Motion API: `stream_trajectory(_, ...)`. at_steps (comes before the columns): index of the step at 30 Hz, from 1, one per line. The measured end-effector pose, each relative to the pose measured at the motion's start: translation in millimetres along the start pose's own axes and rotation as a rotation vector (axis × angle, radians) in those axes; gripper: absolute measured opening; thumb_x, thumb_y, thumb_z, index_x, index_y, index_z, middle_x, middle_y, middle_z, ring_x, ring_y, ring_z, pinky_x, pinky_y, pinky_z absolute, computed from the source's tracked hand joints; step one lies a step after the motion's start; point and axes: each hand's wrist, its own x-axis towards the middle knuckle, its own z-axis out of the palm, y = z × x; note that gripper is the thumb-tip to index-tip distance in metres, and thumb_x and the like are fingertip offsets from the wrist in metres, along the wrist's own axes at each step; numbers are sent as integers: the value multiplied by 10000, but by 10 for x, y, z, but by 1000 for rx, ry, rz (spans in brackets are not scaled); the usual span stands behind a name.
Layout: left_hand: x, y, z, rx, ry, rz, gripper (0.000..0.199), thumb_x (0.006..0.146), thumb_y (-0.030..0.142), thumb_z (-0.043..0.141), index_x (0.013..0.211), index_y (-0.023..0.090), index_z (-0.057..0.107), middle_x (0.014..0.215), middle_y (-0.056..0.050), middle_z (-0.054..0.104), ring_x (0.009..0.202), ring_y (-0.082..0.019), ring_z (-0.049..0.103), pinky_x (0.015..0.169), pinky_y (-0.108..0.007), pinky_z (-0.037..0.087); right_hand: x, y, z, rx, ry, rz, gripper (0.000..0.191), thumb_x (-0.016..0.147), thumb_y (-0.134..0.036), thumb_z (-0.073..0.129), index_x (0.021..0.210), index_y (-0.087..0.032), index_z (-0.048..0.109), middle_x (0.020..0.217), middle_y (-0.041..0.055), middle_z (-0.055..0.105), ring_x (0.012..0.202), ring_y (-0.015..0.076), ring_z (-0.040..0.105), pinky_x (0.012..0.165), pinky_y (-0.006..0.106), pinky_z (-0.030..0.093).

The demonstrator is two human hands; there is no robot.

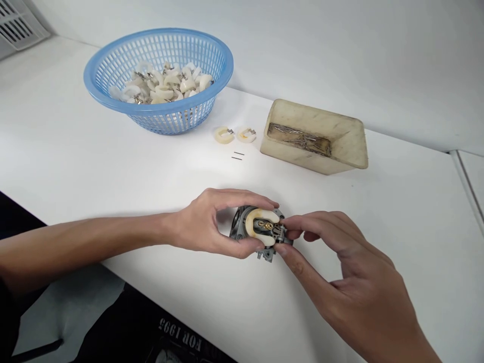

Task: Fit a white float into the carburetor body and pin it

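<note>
A grey metal part [266,254] with a brass piece in its middle rests low over the white table. A white C-shaped float [251,224] lies on top of it, its metal hinge at the right side. My left hand [212,224] grips the metal part from the left, thumb along the near side and fingers along the far side. From the right, my right hand [340,262] pinches at the hinge with thumb and forefinger. Whether a small pin is between those fingertips cannot be made out.
Behind, a blue basket [159,113] holds many white floats. Two loose floats [224,135] and two thin pins [239,153] lie on the table [151,176]. A beige bin [313,161] with metal pins stands at the back right.
</note>
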Motion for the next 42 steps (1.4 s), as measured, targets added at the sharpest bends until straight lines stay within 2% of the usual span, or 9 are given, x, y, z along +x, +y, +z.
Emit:
stream_trajectory(11,-13,14,-7,21,4,-28,462,791,191,774,1235,181,647,1231,-90,680,1136,-228,657,1027,-315,552,-9,9,-2,-5,11,-14,110,961,-264,598,1070,-268,604,923,16,636,837,173,617,723,308,522)
stream_trajectory(18,-14,23,-3,19,8,-43,454,796,196,778,1224,140,637,1241,-110,672,1146,-216,650,1033,-281,532,-15,25,-6,-8,13,-39,117,965,-256,599,1083,-248,599,959,18,633,884,157,607,766,281,517)
stream_trajectory(29,-18,34,-8,33,1,-47,454,809,213,779,1230,137,629,1247,-112,670,1144,-211,650,1037,-277,529,-16,22,-8,-28,7,-49,113,962,-247,600,1075,-247,591,963,13,635,882,159,608,773,282,512)
stream_trajectory(42,-21,21,-12,18,5,-31,449,811,194,770,1236,159,629,1239,-100,672,1154,-227,645,1020,-303,550,-15,32,7,-9,26,-63,109,978,-241,593,1085,-240,611,964,4,632,893,124,593,804,231,504)
